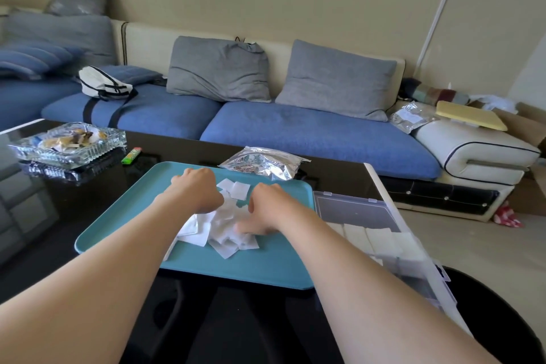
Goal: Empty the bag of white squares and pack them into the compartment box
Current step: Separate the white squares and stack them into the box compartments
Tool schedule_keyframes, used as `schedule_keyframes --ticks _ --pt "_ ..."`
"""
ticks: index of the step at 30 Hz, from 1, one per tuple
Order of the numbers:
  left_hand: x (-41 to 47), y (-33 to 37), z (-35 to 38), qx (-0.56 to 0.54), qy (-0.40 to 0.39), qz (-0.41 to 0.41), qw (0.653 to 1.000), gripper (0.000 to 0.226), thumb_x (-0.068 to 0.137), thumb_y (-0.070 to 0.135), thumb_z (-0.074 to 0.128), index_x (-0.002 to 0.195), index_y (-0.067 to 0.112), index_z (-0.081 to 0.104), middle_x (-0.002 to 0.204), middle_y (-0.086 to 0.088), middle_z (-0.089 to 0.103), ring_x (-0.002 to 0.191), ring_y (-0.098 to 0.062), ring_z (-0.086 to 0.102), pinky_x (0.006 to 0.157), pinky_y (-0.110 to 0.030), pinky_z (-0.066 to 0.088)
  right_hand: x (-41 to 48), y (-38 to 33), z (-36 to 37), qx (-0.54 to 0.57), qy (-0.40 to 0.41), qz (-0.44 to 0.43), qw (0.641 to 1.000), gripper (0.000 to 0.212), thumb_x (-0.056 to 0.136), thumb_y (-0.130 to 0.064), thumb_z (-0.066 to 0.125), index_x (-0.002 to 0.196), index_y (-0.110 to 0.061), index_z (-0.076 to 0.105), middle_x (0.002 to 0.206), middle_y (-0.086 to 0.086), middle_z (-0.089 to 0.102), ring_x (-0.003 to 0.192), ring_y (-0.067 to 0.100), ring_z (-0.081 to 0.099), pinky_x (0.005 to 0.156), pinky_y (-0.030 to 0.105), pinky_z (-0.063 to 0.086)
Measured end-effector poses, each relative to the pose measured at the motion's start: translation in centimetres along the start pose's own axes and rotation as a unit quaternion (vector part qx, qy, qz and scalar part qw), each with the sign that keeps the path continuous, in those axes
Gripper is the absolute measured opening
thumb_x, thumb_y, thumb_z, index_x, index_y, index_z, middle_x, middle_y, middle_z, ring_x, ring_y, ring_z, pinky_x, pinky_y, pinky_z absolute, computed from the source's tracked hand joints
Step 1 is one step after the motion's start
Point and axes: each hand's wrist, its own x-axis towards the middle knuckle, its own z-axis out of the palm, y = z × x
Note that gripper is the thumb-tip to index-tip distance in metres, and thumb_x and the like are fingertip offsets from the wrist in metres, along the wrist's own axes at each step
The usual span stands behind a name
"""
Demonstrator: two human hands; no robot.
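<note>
A loose pile of white squares (220,226) lies in the middle of a teal tray (124,216). My left hand (196,190) is over the pile's left side, knuckles up and fingers curled down into the squares. My right hand (267,208) is at the pile's right side, its fingers curled and its thumb against the squares. Both sets of fingertips are hidden. The crumpled silver bag (263,164) lies just beyond the tray's far edge. The clear compartment box (353,208) stands open to the right of the tray, with white squares stacked in its near compartments (381,241).
A glass ashtray (69,142) and a green lighter (131,156) sit on the black table (44,216) at far left. A blue sofa (295,127) with grey cushions runs behind the table. The box sits at the table's right edge.
</note>
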Motion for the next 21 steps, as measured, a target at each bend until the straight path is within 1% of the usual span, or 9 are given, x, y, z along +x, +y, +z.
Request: schedule_keyframes --ticks 3,6,9,11,13,14,17,19,21 --pt "-0.1 -0.4 0.4 -0.012 -0.02 0.011 1.0 0.028 0.083 0.029 0.07 0.073 0.013 0.049 0.087 -0.009 0.053 0.08 -0.029 0.056 0.059 -0.033 0.039 0.3 -0.9 0.6 -0.014 0.0 -0.006 1.0 0.041 0.076 -0.025 0.078 0.068 -0.022 0.038 0.08 0.0 0.042 0.073 0.022 0.047 0.052 0.03 0.027" --pt "-0.2 -0.1 0.4 -0.012 -0.028 0.021 0.999 0.037 0.085 0.032 0.077 0.07 0.013 0.049 0.076 -0.006 0.051 0.06 -0.022 0.052 0.053 -0.03 0.04 0.8 -1.4 0.9 -0.048 0.014 -0.006 0.999 0.034 0.082 -0.022 0.076 0.076 -0.019 0.042 0.085 -0.001 0.044 0.081 0.028 0.051 0.055 0.029 0.032" --pt "-0.4 0.1 0.1 -0.005 -0.016 0.041 0.999 0.039 0.079 0.036 0.083 0.069 0.014 0.053 0.074 -0.005 0.051 0.065 -0.021 0.05 0.054 -0.032 0.04 1.2 -1.5 0.8 -0.024 0.031 0.007 0.999 0.035 0.085 -0.018 0.07 0.073 -0.019 0.037 0.084 0.002 0.043 0.087 0.032 0.051 0.061 0.032 0.035" --pt "-0.6 0.2 -0.2 -0.012 -0.006 0.047 0.999 0.031 0.074 0.035 0.087 0.086 0.017 0.066 0.083 -0.004 0.059 0.075 -0.025 0.059 0.06 -0.033 0.046 1.5 -1.5 0.6 0.003 0.024 0.022 0.999 0.035 0.083 -0.021 0.071 0.071 -0.02 0.038 0.082 0.004 0.045 0.091 0.032 0.055 0.062 0.031 0.038" --pt "-1.0 0.1 -0.4 -0.021 0.003 0.042 0.999 0.041 0.073 0.033 0.09 0.106 0.02 0.069 0.1 -0.003 0.062 0.088 -0.028 0.064 0.069 -0.036 0.052 1.6 -1.3 0.3 0.03 0.016 0.037 0.999 0.021 0.077 -0.021 0.073 0.075 -0.016 0.052 0.078 0.008 0.05 0.089 0.032 0.065 0.063 0.029 0.046" --pt "-1.2 0.1 -0.6 -0.02 0.009 0.039 0.999 0.045 0.073 0.032 0.092 0.11 0.021 0.069 0.105 -0.003 0.061 0.089 -0.029 0.064 0.072 -0.037 0.054 1.6 -1.1 0.1 0.036 0.021 0.043 0.998 0.015 0.074 -0.02 0.073 0.082 -0.014 0.062 0.078 0.01 0.056 0.086 0.031 0.069 0.066 0.029 0.053" --pt "-1.8 0.4 -1.0 -0.004 0.026 0.035 0.999 0.047 0.072 0.03 0.094 0.112 0.021 0.069 0.106 -0.002 0.06 0.086 -0.028 0.065 0.069 -0.037 0.053 1.2 0.2 -0.5 0.029 0.03 0.047 0.998 0.013 0.073 -0.013 0.075 0.086 -0.01 0.075 0.071 0.008 0.074 0.069 0.027 0.077 0.073 0.037 0.065" --pt "-2.2 0.7 -1.2 0.011 0.037 0.036 0.999 0.044 0.073 0.028 0.093 0.109 0.022 0.07 0.102 -0.001 0.058 0.081 -0.027 0.064 0.064 -0.034 0.05 0.9 1.3 -0.9 0.045 0.015 0.055 0.997 0.013 0.078 -0.01 0.08 0.089 -0.005 0.074 0.062 0.007 0.074 0.06 0.023 0.077 0.073 0.042 0.067" --pt "-2.4 1.0 -1.2 0.015 0.052 0.042 0.998 0.038 0.074 0.023 0.09 0.107 0.023 0.071 0.098 0.0 0.055 0.077 -0.026 0.063 0.059 -0.031 0.045 0.3 2.2 -1.2 0.055 0.012 0.059 0.997 0.017 0.082 -0.01 0.082 0.093 -0.002 0.073 0.061 0.009 0.074 0.058 0.022 0.077 0.072 0.043 0.067"
